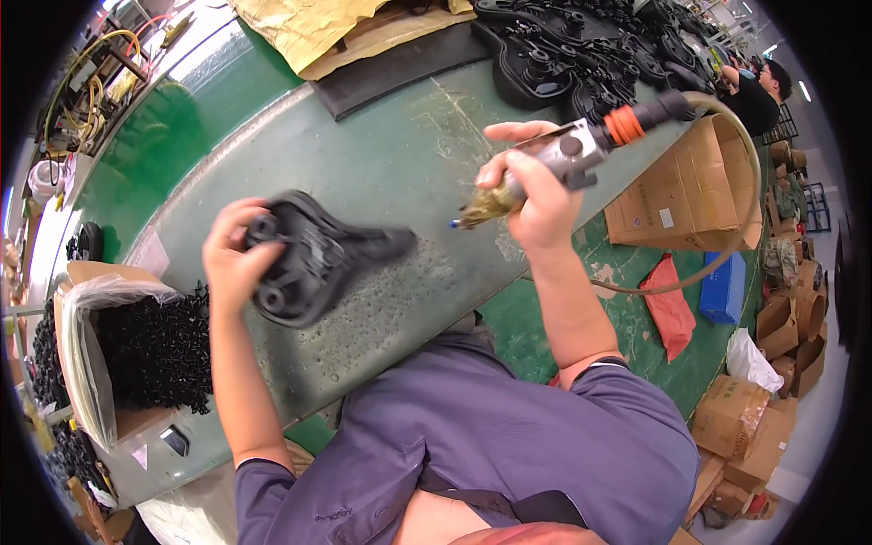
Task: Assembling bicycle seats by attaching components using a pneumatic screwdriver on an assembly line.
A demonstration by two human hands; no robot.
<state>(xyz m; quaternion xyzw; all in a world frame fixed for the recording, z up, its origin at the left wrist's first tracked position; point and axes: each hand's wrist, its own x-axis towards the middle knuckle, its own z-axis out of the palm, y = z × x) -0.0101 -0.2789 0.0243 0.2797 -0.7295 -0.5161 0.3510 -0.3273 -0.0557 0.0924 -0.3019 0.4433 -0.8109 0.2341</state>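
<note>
My left hand (238, 252) is closed on the wide end of a black bicycle saddle (313, 263), underside up, its narrow nose pointing right. The saddle is slightly blurred and seems lifted above the green worktable (400, 127). In my right hand (543, 195) is a pneumatic screwdriver (568, 150) with a grey metal body and an orange band. Its tape-wrapped front end, with a small blue tip, points down and left toward the saddle's nose, apart from it. A hose (756, 182) runs from its back end.
Left of me stands a lined carton of small black parts (154, 350). More black saddles (536, 68) are piled at the far side, beside a black flat sheet (400, 77) and yellow paper (318, 32). On the right are a carton (672, 195), a blue bin (722, 289) and another person (754, 95).
</note>
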